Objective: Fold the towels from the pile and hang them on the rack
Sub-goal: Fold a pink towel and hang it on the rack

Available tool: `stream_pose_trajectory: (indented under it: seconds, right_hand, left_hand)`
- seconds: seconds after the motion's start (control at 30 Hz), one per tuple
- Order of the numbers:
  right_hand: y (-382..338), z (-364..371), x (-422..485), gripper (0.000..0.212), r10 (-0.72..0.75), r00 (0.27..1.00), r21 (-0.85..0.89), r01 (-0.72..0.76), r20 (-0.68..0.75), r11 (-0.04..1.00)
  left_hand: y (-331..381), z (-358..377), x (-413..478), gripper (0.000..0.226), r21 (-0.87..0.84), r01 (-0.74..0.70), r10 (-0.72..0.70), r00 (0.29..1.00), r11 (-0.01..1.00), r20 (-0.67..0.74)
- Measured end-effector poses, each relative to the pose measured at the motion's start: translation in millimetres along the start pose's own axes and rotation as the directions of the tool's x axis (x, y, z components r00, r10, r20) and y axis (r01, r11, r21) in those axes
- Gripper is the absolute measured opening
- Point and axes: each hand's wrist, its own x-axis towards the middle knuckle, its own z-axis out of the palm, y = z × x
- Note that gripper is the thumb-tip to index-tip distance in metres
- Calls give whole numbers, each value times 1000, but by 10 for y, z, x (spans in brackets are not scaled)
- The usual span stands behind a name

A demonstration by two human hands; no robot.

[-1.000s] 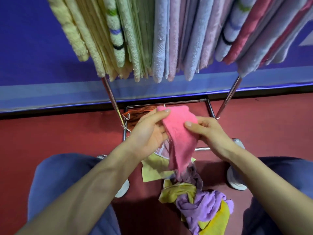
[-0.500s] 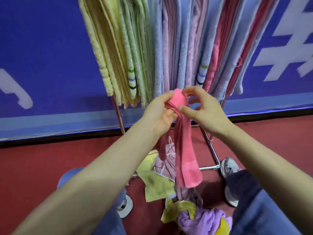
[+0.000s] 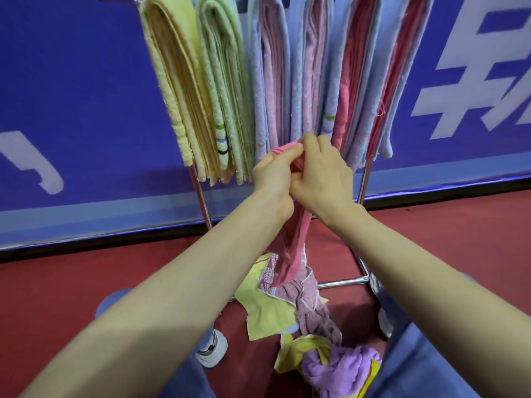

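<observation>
The left grip and right grip touch each other just in front of the lower ends of the hung towels, both pinching the bunched top of the pink towel with curled fingers. The towel hangs narrow between the forearms, its lower end reaching the pile of yellow, pink and purple cloths on the red floor at the foot of the rack, before a blue wall

Large white characters on blue banner, cut off at edges, none readable
</observation>
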Motion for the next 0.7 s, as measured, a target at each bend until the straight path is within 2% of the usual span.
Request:
stream_pose_trajectory:
  seconds: [0.13, 0.17, 0.27, 0.33, 0.37, 0.47, 0.53, 0.63, 0.7]
  right_hand:
    - [55, 8, -65, 65, -27, 1000, 51, 27, -3, 998]
    - [79, 11, -73, 72, -39, 999, 93, 39, -5, 995]
    - [177, 15, -109, 93, -65, 988, 159, 42, 143, 986]
    - [241, 50, -154, 105, -47, 969, 102, 23, 241, 994]
    - [261, 66, -179, 107, -4, 974, 82, -16, 227, 996]
    - [255, 66, -177, 98, 137, 988, 107, -145, 77, 984]
    - [255, 21, -110, 89, 162, 986, 100, -164, 26, 981]
    - [294, -72, 11, 76, 136, 991, 50, -136, 0, 990]
    - [324, -154, 112, 61, 70, 997, -12, -70, -12, 997]
  left_hand:
    - [51, 33, -46, 4, -77, 78, -80, 996, 994, -25]
    - [78, 44, -61, 8, -109, 102, -105, 994, 989, -24]
    - [148, 62, -52, 28, -201, 152, -161, 986, 968, -33]
    - [192, 86, -59, 27, -290, 186, -193, 981, 939, 7]
    - [199, 114, -69, 23, -328, 208, -209, 977, 922, 33]
    - [179, 199, -117, 14, -409, 243, -242, 969, 879, 55]
    - [155, 226, -132, 10, -440, 227, -228, 972, 869, 52]
    - [166, 185, -123, 11, -442, 201, -194, 979, 874, 62]
    - [177, 128, -132, 13, -376, 199, -181, 980, 905, 83]
